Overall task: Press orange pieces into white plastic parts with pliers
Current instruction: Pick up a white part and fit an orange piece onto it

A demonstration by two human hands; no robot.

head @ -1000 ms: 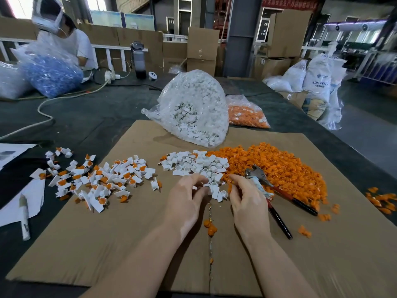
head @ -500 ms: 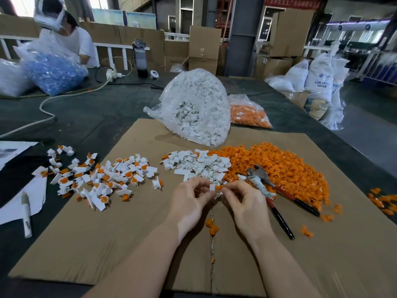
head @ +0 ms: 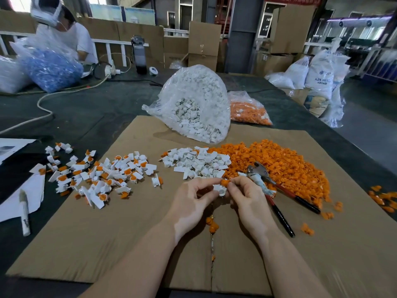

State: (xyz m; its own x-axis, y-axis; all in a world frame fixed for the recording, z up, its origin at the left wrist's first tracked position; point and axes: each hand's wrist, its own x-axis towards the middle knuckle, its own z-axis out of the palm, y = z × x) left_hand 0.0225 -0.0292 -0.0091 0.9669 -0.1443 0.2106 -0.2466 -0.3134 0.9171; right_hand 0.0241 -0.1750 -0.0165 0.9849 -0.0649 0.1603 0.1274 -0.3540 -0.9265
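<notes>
A cardboard sheet (head: pixel 133 250) was laid over the surface, presumably to catch loose pieces; the orange pieces (head: pixel 285 166) and white parts (head: pixel 197 163) were heaped within reach, finished ones (head: pixel 103 175) kept apart to the left; the pliers (head: pixel 270 188) lay unused beside the right hand (head: pixel 247 196); its grip was pinched on an orange piece (head: pixel 224 182), the left hand (head: pixel 193 198) pinching a white part (head: pixel 219 188) beneath it, evidently for seating.

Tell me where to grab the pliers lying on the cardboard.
Grip the pliers by the two red-and-black handles, coming from the near right. The handles splay toward the person on bare cardboard, while the metal head lies against the orange pile.
</notes>
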